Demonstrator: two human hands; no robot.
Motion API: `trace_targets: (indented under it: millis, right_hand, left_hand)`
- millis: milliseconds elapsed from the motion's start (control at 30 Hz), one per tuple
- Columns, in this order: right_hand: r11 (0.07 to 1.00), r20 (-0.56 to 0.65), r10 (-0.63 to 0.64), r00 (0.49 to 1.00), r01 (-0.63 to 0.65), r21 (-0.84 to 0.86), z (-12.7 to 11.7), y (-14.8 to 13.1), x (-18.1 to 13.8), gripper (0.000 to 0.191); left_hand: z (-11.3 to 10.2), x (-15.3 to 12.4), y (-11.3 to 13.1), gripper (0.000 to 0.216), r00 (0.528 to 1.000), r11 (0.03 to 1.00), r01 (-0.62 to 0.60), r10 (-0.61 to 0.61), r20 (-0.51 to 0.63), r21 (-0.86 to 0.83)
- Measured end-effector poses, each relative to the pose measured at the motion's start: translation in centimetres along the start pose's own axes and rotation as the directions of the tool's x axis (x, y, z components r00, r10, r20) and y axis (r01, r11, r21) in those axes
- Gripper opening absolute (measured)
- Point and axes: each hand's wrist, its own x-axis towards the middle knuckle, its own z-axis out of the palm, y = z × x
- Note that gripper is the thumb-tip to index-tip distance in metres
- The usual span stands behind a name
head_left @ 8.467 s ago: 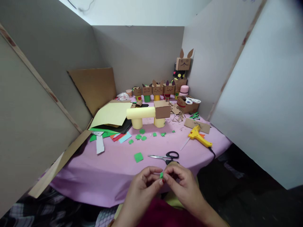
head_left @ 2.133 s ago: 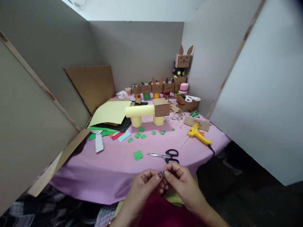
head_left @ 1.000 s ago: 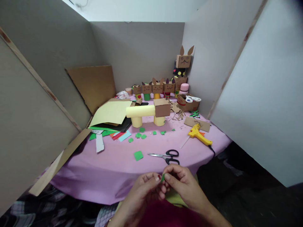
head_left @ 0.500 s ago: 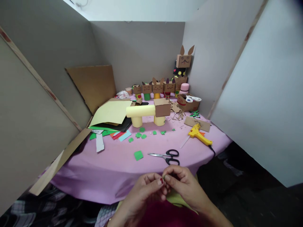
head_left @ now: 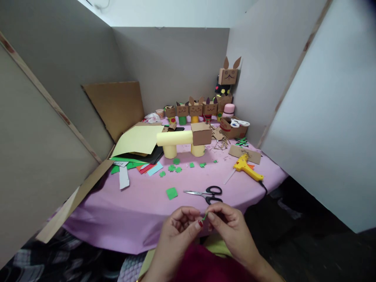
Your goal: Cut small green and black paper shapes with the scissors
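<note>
Just in front of the table's near edge, my left hand [head_left: 180,231] and my right hand [head_left: 229,229] meet, fingertips pinched together on a tiny green paper piece [head_left: 204,216]. Most of that piece is hidden between my fingers. Black-handled scissors [head_left: 205,192] lie on the pink tablecloth [head_left: 141,203] just beyond my hands. A green paper square [head_left: 172,193] rests to their left. Farther back stands a yellow tube figure with a cardboard box head [head_left: 185,141], with several small green cut-outs [head_left: 174,168] scattered before it.
A yellow glue gun [head_left: 246,167] lies at the right edge. Sheets of coloured paper [head_left: 138,150] are stacked at the left, cardboard [head_left: 116,107] leaning behind. Several cardboard animal figures [head_left: 195,111] line the back wall. A small cardboard box [head_left: 233,129] sits beside them. Grey partitions enclose the table.
My hands have stayed pinched on the green piece near the table edge, shifting slightly and working it between the fingertips. Nothing on the table has moved.
</note>
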Motion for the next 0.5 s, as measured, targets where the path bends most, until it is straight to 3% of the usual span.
trace_targets:
  millis: [333, 500]
  right_hand:
    - [0.975, -0.018, -0.097, 0.995, 0.092, -0.203, 0.24, 0.08, -0.45, 0.009]
    - [0.912, 0.005, -0.236, 0.972, 0.223, -0.345, 0.18, -0.20, -0.55, 0.012]
  left_hand:
    - [0.10, -0.13, 0.18, 0.006, 0.989, 0.975, -0.131, 0.142, -0.046, 0.179]
    - [-0.08, -0.20, 0.23, 0.005, 0.978, 0.948, -0.199, 0.209, -0.017, 0.247]
